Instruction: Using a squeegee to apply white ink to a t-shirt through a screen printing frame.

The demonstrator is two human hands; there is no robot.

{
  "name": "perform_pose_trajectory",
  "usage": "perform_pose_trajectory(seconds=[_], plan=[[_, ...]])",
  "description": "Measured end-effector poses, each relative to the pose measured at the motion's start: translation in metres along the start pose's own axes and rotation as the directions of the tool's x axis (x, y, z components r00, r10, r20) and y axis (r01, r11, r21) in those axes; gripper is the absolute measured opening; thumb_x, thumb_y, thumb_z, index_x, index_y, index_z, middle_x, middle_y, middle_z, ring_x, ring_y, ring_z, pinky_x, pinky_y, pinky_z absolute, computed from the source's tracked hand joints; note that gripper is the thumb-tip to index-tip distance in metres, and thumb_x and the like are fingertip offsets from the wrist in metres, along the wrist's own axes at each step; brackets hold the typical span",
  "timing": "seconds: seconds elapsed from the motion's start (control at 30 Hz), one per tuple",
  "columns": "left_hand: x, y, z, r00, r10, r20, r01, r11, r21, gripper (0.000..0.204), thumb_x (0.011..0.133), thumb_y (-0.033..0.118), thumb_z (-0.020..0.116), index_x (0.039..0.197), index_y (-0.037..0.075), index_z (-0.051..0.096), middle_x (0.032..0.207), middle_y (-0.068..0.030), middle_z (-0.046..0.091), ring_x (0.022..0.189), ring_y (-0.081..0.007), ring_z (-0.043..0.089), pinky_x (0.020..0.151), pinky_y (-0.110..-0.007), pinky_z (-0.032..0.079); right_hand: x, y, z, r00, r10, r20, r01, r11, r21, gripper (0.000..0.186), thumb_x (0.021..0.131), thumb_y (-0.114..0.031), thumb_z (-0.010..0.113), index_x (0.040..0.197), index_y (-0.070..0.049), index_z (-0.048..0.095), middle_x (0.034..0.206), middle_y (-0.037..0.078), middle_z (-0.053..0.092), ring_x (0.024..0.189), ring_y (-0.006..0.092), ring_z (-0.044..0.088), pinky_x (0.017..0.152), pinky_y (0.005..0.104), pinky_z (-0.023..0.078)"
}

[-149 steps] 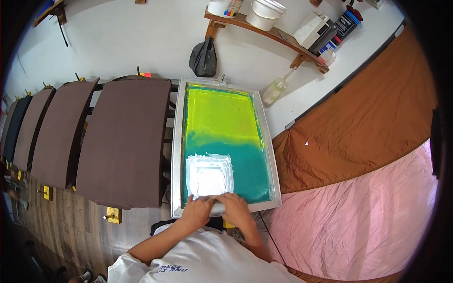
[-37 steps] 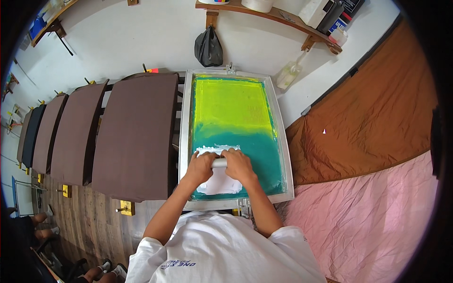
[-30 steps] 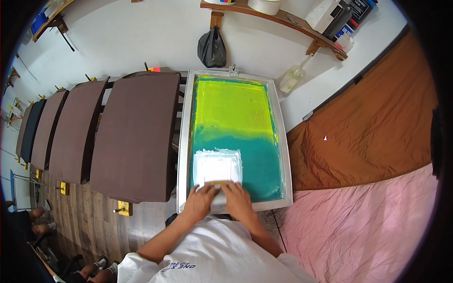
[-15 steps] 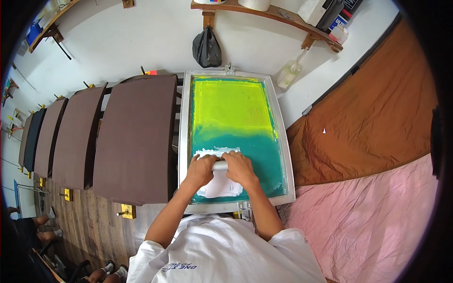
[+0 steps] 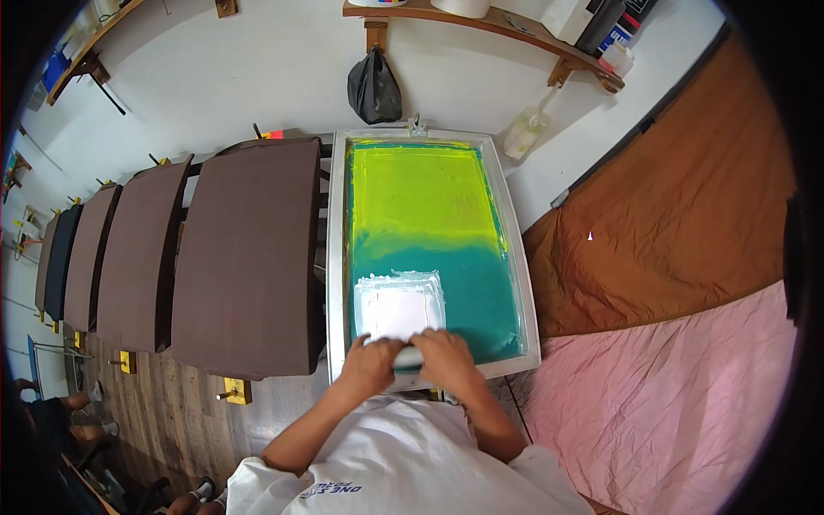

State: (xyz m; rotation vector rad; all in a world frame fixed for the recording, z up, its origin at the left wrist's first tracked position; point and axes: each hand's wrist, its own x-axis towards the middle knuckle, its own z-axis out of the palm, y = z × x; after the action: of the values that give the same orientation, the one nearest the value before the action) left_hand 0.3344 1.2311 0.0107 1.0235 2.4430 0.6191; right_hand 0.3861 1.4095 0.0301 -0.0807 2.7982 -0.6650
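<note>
My left hand [image 5: 371, 365] and my right hand [image 5: 439, 360] are closed on a pale squeegee [image 5: 407, 357], low on a metal-framed printing screen [image 5: 530, 309]. Just beyond my fingers lies a square patch of white ink [image 5: 395, 305] on the screen's teal lower half. The upper half is yellow-green [image 5: 421, 184]. A metal clamp [image 5: 417, 125] sits on the frame's far edge.
Several fabric-covered boards [image 5: 242, 257] run left of the screen. A wooden shelf [image 5: 524, 30] with containers and a hanging black bag [image 5: 374, 90] are on the wall. Brown fabric [image 5: 661, 215] and pink fabric [image 5: 652, 395] fill the right. A seated person's legs [image 5: 86, 429] show lower left.
Both hands and the squeegee have moved back toward me from the middle of the white patch, uncovering it. Earlier frames show the squeegee alternating between these two positions.
</note>
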Motion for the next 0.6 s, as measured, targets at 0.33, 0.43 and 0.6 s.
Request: perform_pose_trajectory(seconds=[0.33, 0.43, 0.6], plan=[[0.057, -0.026, 0.006, 0.957, 0.018, -0.290, -0.024, 1.000, -0.020, 0.046, 0.070, -0.008, 0.057, 0.112, 0.010, 0.065, 0.109, -0.0124, 0.066, 0.101, -0.0323, 0.063, 0.091, -0.050, 0.047, 0.058, 0.028, 0.007, 0.985, -0.024, -0.169, 0.017, 0.999, -0.040, 0.039, 0.069, 0.004, 0.062, 0.106, -0.007, 0.059, 0.105, 0.013, 0.060, 0.104, 0.0341, 0.057, 0.083, 0.0445, 0.051], [0.016, -0.011, 0.019, 0.973, 0.019, -0.230, -0.029, 0.999, -0.039, 0.048, 0.070, -0.007, 0.057, 0.115, 0.008, 0.063, 0.113, -0.0108, 0.064, 0.104, -0.0311, 0.063, 0.092, -0.049, 0.047, 0.016, 0.010, 0.020, 0.985, -0.017, -0.172, 0.023, 0.999, 0.030, 0.040, 0.067, 0.004, 0.062, 0.106, -0.005, 0.058, 0.106, 0.012, 0.059, 0.102, 0.0336, 0.057, 0.083, 0.0441, 0.051], [-0.025, 0.012, 0.013, 0.986, 0.028, -0.163, -0.041, 0.996, -0.078, 0.049, 0.069, -0.004, 0.060, 0.117, 0.008, 0.063, 0.111, -0.0128, 0.066, 0.101, -0.0319, 0.064, 0.089, -0.047, 0.049, -0.024, -0.003, 0.022, 0.998, -0.004, -0.064, 0.009, 0.997, 0.080, 0.039, 0.068, 0.001, 0.063, 0.107, -0.007, 0.061, 0.108, 0.012, 0.060, 0.105, 0.0335, 0.057, 0.086, 0.0429, 0.050]])
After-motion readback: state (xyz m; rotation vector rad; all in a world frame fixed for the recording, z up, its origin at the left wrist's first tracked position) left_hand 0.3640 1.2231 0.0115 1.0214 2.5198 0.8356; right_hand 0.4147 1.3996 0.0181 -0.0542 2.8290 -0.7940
